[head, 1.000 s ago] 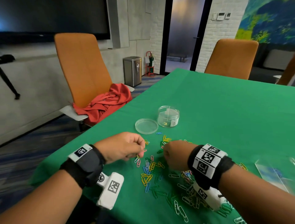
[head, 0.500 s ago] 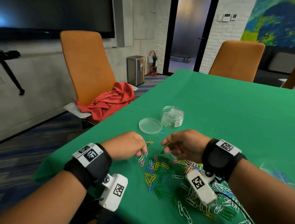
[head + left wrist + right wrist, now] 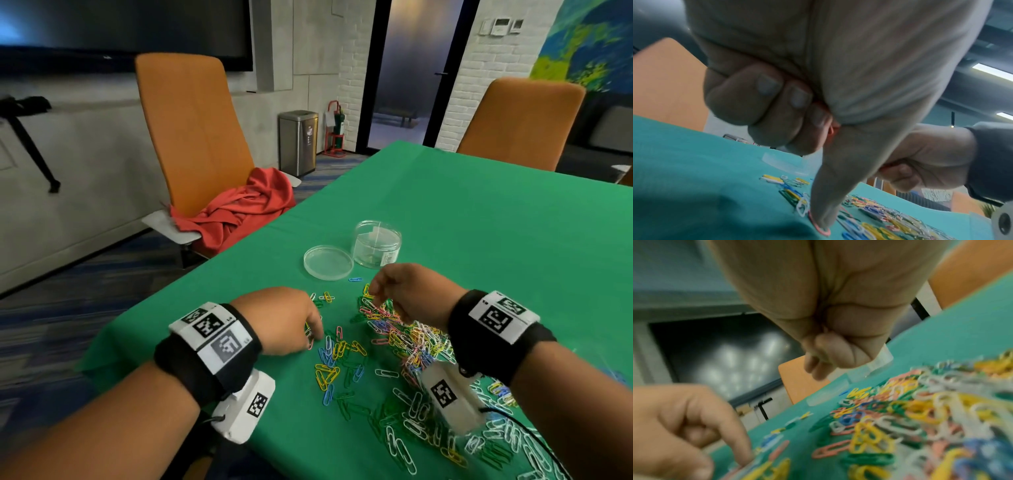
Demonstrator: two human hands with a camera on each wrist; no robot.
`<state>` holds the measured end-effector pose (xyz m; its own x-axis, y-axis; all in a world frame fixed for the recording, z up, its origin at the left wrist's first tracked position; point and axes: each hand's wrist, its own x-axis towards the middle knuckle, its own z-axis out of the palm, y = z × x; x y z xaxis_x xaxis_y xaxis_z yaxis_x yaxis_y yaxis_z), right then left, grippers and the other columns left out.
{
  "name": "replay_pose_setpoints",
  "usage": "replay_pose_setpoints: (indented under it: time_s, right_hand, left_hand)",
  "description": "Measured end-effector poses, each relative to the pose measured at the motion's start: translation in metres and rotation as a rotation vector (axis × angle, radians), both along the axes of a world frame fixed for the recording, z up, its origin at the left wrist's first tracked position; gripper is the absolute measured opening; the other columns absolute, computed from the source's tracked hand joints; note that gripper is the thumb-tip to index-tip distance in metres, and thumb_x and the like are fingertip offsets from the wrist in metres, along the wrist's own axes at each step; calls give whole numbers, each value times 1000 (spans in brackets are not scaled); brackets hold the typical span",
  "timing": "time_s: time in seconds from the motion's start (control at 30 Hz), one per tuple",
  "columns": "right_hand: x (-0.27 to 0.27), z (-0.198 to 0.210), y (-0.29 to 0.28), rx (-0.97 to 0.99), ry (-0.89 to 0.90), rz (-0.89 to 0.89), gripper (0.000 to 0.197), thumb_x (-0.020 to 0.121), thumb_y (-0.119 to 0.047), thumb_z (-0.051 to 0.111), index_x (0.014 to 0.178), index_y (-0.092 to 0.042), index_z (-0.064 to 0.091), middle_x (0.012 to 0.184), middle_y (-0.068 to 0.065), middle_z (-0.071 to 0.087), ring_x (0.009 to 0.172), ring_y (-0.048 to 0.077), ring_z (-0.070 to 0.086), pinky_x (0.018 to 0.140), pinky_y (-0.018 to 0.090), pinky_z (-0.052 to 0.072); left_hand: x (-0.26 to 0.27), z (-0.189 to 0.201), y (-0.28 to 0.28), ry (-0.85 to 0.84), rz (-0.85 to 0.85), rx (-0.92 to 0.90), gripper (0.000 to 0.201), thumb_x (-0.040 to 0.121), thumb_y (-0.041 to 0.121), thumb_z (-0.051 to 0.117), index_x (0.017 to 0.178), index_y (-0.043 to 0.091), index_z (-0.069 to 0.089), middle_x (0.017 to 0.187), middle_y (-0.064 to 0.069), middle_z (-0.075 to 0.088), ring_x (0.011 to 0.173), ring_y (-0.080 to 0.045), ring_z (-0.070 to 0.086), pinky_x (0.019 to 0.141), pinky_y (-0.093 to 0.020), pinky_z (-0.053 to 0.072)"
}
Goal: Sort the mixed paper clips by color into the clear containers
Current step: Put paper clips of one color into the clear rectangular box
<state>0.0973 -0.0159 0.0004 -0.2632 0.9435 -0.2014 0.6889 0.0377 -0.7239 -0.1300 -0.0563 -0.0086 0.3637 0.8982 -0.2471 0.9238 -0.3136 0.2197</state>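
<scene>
A heap of mixed coloured paper clips (image 3: 404,339) lies on the green table (image 3: 479,222). My left hand (image 3: 312,337) is at the heap's left edge. Its fingers (image 3: 789,104) are curled round something pink, and one straight finger presses a pink clip (image 3: 819,226) onto the cloth. My right hand (image 3: 375,291) hovers above the far end of the heap, close to the clear round jar (image 3: 376,245). Its fingers are curled tight (image 3: 824,353), and a bit of pink shows between them in the left wrist view (image 3: 885,165). The jar's clear lid (image 3: 328,262) lies flat to its left.
Single clips lie scattered near the lid, a blue one (image 3: 355,279) closest to it. Mostly white and green clips (image 3: 411,418) spread toward the near edge. An orange chair (image 3: 195,137) with a red cloth (image 3: 246,209) stands past the table's left edge.
My right hand has lifted off the heap and moved toward the jar, fingers now curled tight. My left hand has dropped down onto the clips at the heap's left edge.
</scene>
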Motion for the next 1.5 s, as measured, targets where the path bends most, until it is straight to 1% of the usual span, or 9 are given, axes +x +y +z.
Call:
replay_pose_setpoints:
  time_s: [0.17,0.37,0.57,0.7,0.93,1.17,1.27,1.4,1.5]
  right_hand:
    - [-8,-2,-16,176,-581,312,5,84,-23,65,87,-27,66,69,-14,52,70,11,53,56,19,37]
    - [-10,-14,-18,152,-662,348,15,82,-22,59,69,-25,53,66,-9,52,71,17,52,62,22,40]
    - [-20,-1,-9,72,-311,232,11,90,-14,47,86,-19,56,64,-7,62,52,10,49,56,23,43]
    - [-40,-6,0,110,-438,341,17,92,-17,50,84,-31,57,80,-6,60,74,17,59,67,24,48]
    - [-52,-12,1,225,-635,445,13,83,-25,68,94,-31,67,70,-13,50,76,15,56,54,21,36]
    - [-27,-2,-9,268,-630,394,8,86,-31,60,86,-23,58,83,-4,58,78,20,52,65,24,39]
    - [14,28,-27,323,-626,294,10,82,-28,59,79,-22,52,74,-4,55,72,22,50,59,29,39]
    - [96,67,-71,256,-657,148,17,80,-23,58,70,-21,44,64,-3,48,61,17,42,57,32,37]
    - [158,80,-109,168,-795,4,22,78,-20,59,66,-19,40,62,-2,44,59,16,36,56,32,32]
  left_hand:
    - [-1,4,2,40,48,33,27,83,19,65,96,41,74,87,12,68,71,-8,58,69,-21,46]
    - [-7,3,4,-4,111,25,12,76,33,79,86,29,74,50,16,55,40,4,45,48,-19,32]
    - [0,1,2,5,28,30,16,78,33,79,92,30,73,66,16,59,53,3,49,54,-19,36]
    - [2,0,-2,34,5,42,14,79,35,77,93,32,73,86,12,67,78,-9,61,66,-23,45]
    - [-1,-2,-4,114,-7,61,13,88,31,58,95,24,67,93,5,69,84,-19,61,65,-24,40]
    - [-5,0,-1,225,-143,46,19,87,29,49,91,13,59,96,-9,67,84,-26,59,71,-33,47]
    - [-5,5,0,260,-269,91,16,94,7,40,103,6,53,111,-14,60,103,-32,57,85,-41,46]
    - [-6,5,12,133,-299,309,18,68,3,34,64,19,42,59,-1,52,51,-20,56,44,-27,41]
    - [-4,-18,22,-176,-254,410,33,101,14,41,70,10,52,59,1,49,56,-18,50,58,-32,45]
